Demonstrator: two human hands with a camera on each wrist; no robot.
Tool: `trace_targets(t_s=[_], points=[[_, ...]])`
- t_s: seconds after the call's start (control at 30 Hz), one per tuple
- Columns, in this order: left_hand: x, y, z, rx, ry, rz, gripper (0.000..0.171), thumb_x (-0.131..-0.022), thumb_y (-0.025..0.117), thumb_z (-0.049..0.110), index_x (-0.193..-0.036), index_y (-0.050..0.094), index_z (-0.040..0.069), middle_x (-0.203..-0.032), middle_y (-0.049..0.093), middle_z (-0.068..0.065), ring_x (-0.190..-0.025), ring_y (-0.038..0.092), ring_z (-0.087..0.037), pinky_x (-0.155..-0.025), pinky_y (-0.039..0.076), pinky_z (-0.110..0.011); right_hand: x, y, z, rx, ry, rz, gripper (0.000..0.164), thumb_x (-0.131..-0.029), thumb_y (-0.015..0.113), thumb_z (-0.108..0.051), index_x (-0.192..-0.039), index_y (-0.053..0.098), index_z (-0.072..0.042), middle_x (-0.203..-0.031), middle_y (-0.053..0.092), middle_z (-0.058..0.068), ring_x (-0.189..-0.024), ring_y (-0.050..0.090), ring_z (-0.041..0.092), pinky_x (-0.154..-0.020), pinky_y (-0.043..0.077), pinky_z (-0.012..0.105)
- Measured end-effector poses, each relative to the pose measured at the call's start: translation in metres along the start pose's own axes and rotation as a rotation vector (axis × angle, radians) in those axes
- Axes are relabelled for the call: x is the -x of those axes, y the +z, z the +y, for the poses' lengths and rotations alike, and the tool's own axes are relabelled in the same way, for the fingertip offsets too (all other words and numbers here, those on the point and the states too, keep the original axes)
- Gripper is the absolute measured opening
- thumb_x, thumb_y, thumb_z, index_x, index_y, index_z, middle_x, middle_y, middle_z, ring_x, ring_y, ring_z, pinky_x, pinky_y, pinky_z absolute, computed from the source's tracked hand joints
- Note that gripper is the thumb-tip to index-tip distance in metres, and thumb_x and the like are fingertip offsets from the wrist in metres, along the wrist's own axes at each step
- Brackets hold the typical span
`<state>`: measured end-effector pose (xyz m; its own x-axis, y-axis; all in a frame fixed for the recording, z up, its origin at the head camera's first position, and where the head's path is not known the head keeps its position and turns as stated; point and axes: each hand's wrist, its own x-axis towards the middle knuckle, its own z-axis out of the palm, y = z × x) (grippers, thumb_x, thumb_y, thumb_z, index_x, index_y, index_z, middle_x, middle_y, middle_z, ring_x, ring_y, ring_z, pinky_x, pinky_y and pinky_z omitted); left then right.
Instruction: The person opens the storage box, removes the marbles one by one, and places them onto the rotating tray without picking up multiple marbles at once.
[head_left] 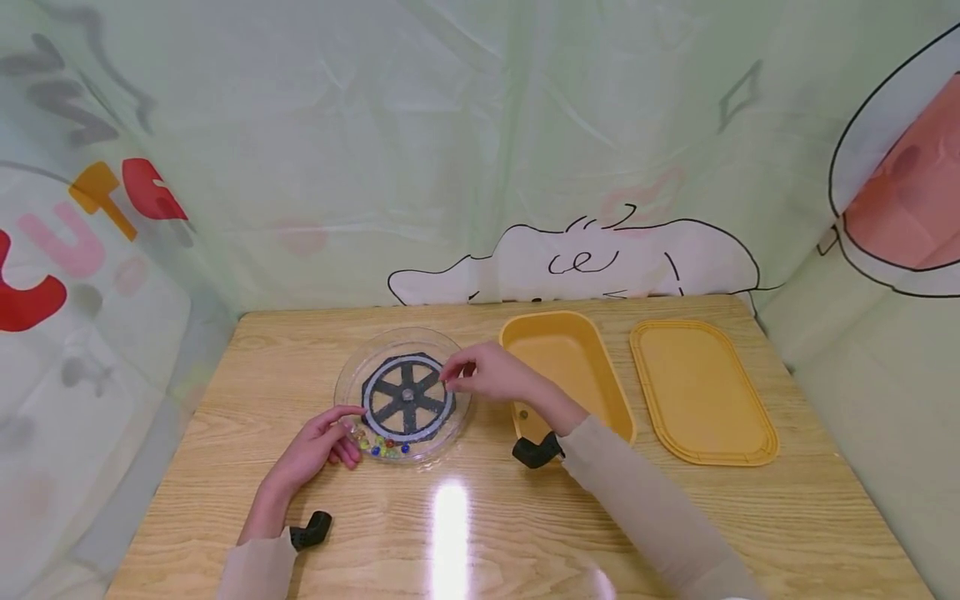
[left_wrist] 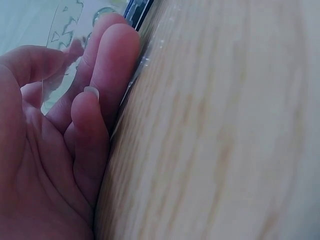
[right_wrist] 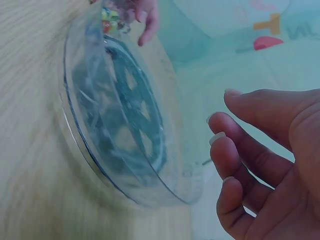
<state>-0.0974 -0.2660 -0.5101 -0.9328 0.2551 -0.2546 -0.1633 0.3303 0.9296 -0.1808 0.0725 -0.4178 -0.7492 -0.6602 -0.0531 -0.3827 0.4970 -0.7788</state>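
Observation:
A clear round dish (head_left: 347,392) stands left of the table's middle, with a dark, six-spoked wheel (head_left: 408,396) inside it. Several coloured glass marbles (head_left: 384,448) are gathered along its near left side. My left hand (head_left: 318,446) holds the dish's left edge, some fingers against the outer wall (left_wrist: 115,60) and others reaching over the rim. Above the dish's right edge hovers my right hand (head_left: 491,372), fingers loosely bent. The right wrist view shows a gap between its thumb (right_wrist: 265,107) and fingers, with no object visible there.
A yellow bin (head_left: 566,354) stands right of the dish, partly behind the right forearm; a small dark marble (head_left: 524,414) shows inside it. Farther right lies a flat yellow lid (head_left: 705,392). A printed curtain (head_left: 480,167) hangs behind the wooden table (head_left: 360,533).

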Motion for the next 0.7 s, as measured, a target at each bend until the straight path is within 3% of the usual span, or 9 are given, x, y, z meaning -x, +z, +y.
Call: trace_targets(t_s=[0.43,0.7], points=[[-0.001,-0.001,0.0,-0.001,0.008,-0.02,0.035,-0.109,0.041,0.021,-0.14,0.053,0.01,-0.082,0.069,-0.014,-0.068,0.069,-0.028,-0.06,0.048,-0.028,0.028,-0.038,0.02,0.011,0.03,0.089,0.013,-0.093,0.071,-0.012,-0.105,0.074,-0.008,-0.097,0.07,-0.003,-0.087,0.058,0.019,-0.08,0.05,0.034],[-0.002,-0.002,-0.004,0.013,0.008,-0.022,0.035,-0.109,0.039,0.019,-0.141,0.052,0.009,-0.081,0.069,-0.014,-0.067,0.069,-0.027,-0.059,0.048,-0.027,0.044,-0.049,0.042,0.034,0.024,0.149,0.01,-0.089,0.075,-0.009,-0.099,0.075,-0.006,-0.089,0.07,-0.004,-0.083,0.059,0.017,-0.077,0.049,0.032]])
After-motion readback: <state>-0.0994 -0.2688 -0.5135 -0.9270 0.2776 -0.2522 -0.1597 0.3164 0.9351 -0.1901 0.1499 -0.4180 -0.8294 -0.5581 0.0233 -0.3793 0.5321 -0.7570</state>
